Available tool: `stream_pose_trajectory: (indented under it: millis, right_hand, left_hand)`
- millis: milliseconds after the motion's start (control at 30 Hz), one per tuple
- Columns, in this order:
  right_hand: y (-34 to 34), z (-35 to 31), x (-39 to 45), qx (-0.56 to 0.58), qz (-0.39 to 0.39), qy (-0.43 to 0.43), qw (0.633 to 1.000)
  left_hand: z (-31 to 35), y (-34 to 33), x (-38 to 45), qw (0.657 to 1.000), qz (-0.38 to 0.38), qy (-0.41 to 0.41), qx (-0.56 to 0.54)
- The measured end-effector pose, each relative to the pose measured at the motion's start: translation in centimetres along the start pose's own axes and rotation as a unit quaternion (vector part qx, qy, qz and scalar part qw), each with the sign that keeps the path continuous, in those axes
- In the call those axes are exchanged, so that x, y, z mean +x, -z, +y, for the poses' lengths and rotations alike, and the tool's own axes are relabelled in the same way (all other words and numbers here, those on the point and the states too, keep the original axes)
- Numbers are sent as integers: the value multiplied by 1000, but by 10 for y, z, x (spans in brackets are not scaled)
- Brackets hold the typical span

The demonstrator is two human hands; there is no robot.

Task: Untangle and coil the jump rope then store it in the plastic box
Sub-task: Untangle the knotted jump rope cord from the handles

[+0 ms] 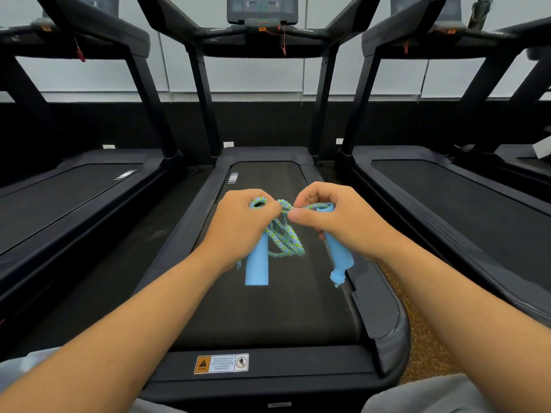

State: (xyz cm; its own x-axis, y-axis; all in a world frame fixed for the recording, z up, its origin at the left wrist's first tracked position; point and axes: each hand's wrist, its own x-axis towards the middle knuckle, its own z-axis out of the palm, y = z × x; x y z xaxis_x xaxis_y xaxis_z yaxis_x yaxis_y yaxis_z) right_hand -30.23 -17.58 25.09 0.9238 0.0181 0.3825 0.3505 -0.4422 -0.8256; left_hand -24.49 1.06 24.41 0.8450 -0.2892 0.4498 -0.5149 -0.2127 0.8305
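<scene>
Both my hands hold a jump rope above a treadmill belt. Its braided blue-and-green cord (284, 238) hangs in a tangled bunch between them. My left hand (241, 226) grips one light blue foam handle (257, 265), which points down, with a loop of cord at the top of the fist. My right hand (337, 217) grips the other blue handle (338, 251) and pinches the cord between thumb and fingers near the knot. No plastic box is in view.
The middle treadmill (268, 320) lies under my hands, its console (262, 8) straight ahead. Matching treadmills stand at left (68, 189) and right (453, 186). A yellow warning label (221, 363) sits on the near end. Speckled floor (423, 341) shows at right.
</scene>
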Motion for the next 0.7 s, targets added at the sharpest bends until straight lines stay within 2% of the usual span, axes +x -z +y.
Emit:
stream_pose_trajectory:
  millis: [133, 233, 333, 433, 500, 567, 700]
  right_hand:
    - [-5, 5, 3, -38, 12, 0, 999]
    - [-6, 8, 6, 44, 27, -54, 997]
    - [-5, 8, 8, 128, 29, -105, 986]
    - [-3, 8, 8, 168, 24, -127, 977]
    - [-1, 6, 7, 194, 4, -140, 971]
    - [-1, 4, 6, 213, -34, -148, 965]
    - [-4, 3, 3, 183, -77, -152, 968]
  left_hand:
    - [0, -2, -1, 999, -10, -25, 30]
    - [-6, -2, 0, 996, 21, -60, 62]
    - [-13, 1, 0, 983, 48, -138, 113]
    - [-15, 4, -1, 930, 31, -277, 239]
    - [-16, 5, -1, 890, 23, -338, 306]
    - [-17, 5, 2, 864, 27, -374, 336]
    - [-16, 6, 4, 842, 20, -407, 355]
